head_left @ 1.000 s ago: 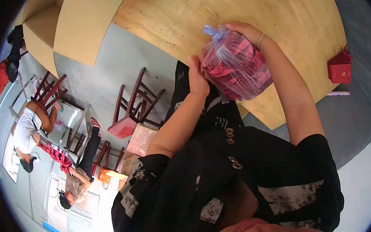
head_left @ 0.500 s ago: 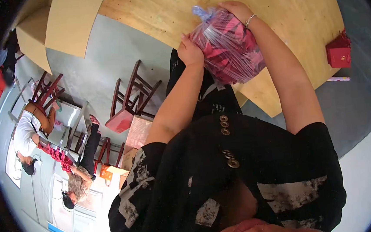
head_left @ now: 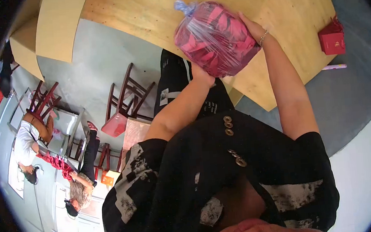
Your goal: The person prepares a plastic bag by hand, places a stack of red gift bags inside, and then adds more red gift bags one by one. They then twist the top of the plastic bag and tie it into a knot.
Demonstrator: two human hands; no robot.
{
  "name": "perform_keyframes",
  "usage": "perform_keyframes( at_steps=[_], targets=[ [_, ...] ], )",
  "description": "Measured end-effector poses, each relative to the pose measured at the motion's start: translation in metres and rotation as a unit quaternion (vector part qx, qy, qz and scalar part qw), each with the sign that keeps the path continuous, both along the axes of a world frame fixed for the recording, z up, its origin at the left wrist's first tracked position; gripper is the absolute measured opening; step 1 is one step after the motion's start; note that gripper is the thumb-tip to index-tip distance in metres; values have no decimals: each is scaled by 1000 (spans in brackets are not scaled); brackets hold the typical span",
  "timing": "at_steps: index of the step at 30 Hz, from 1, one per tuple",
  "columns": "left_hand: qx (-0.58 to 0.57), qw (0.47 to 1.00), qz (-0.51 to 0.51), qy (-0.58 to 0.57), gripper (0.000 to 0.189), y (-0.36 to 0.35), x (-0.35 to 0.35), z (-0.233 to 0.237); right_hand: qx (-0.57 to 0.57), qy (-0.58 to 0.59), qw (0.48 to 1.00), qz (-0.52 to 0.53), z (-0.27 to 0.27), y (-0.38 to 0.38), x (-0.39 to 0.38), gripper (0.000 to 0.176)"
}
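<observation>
left hand [head_left: 202, 74]: cupped under the bag's near end, taking its weight; fingers mostly hidden behind it.
right hand [head_left: 251, 27]: palm pressed flat on the bag's far side, bracelet [head_left: 263, 35] at the wrist; fingertips out of sight.
bag [head_left: 214, 35]: clear plastic, stuffed w/ red and pink pieces, tied off in a knot [head_left: 184, 6] at the top. held between both hands over the near edge of the counter [head_left: 290, 3]; can't tell if it touches the wood.
counter: pale wood, a small red box [head_left: 331, 40] at its right edge, a pen [head_left: 333, 66] near that, both well apart from the bag.
beyond: dark wooden chairs [head_left: 127, 98] on a grey floor; two other people [head_left: 26, 141] seated far left.
risk: hold looks like palms only on slick film, so the bag could slide out and drop past the edge to lap or floor. a hard squeeze may split the thin film or loosen the knot, spilling the pieces.
</observation>
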State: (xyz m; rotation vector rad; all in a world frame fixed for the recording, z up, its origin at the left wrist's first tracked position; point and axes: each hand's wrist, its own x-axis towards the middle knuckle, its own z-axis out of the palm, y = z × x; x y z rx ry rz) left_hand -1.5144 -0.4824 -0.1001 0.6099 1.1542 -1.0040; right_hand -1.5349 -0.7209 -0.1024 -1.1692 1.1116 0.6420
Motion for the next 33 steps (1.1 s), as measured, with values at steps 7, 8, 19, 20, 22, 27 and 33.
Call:
perform_keyframes(
  at_steps=[7, 8, 19, 20, 22, 27, 33],
  targets=[
    [-144, 984, 105, -16, 53, -24, 3, 4, -81, -22, 992, 90, -4, 3, 0, 83],
    [-139, 985, 106, -15, 53, -22, 0, 7, -47, -35, 997, 42, 7, 9, 1, 81],
    [170, 935, -311, -15, 53, 31, 33, -4, -401, -137, 886, 188, -20, -12, -30, 58],
    [224, 927, -299, -41, 54, 37, 46, 0, -528, -176, 813, 173, -26, -14, -40, 56],
    [288, 904, -252, -193, 55, 42, 75, 7, -540, -114, 824, -124, -8, 1, -63, 51],
    [165, 807, -404, -399, 60, 6, 170, -16, -13, 48, 802, -595, -49, 54, -140, 43],
    [-122, 781, -566, -235, 70, -56, 187, 12, 87, -162, 781, -597, -22, 103, -67, 54]
  ],
)
